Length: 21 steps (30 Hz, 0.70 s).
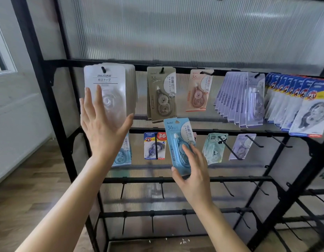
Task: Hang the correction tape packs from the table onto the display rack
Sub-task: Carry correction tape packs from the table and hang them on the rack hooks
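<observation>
Right hand (192, 171) pinches the blue pack (175, 140) by its lower half, at 5 o'clock of the tan pack (161, 93); left hand (103, 128) spread. Light, stiff card, slick blister: likely best gripped low, hole free.

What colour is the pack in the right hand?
Light blue pack, held by the right hand; head view.

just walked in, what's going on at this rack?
A person is stocking the black metal display rack. The right hand grips a light blue correction tape pack by its lower end, in front of the second row, not yet on a hook. The left hand, fingers straight, lies against the stack of white clear-fronted packs on the top-left hook. The two lowest rows' hooks are bare.
</observation>
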Available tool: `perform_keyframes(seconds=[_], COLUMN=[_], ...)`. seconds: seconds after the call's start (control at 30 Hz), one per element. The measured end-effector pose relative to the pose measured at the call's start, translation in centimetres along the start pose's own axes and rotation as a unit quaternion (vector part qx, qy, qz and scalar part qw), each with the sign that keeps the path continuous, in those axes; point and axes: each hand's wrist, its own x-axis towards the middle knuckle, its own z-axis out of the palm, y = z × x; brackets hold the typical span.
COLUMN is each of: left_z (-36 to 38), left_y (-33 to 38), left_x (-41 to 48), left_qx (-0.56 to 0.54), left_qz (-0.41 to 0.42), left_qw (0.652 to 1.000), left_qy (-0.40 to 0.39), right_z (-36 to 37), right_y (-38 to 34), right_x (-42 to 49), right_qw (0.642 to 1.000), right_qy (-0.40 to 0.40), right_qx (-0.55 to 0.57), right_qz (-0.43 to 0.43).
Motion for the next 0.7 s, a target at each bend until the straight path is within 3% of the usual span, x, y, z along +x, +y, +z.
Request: perform_keyframes(seconds=[0.17,0.33,0.47,0.7], left_z=[-0.4,-0.6,0.6,3.9], left_y=[0.1,0.8,2.5,5.0], left_x=[-0.5,-2.4,-6.1,-12.5], left_qx=[0.004,-0.004,-0.005,0.016], left_qz=[-0.02,0.044,0.082,0.08], left_qw=[1.0,0.999,0.994,0.979], left_qy=[-0.018,-0.014,-0.078,-0.188], right_z=[-0.2,-1.1,-2.7,-6.9], right_y=[-0.4,-0.2,0.9,4.0], right_x=[-1.0,-2.3,-3.4,-6.2], right_qw=[1.0,0.999,0.998,0.996], right_qy=[0.009,0.016,0.017,0.017], right_qx=[-0.01,-0.019,-0.035,-0.053], right_qz=[0.004,0.024,0.04,0.067])
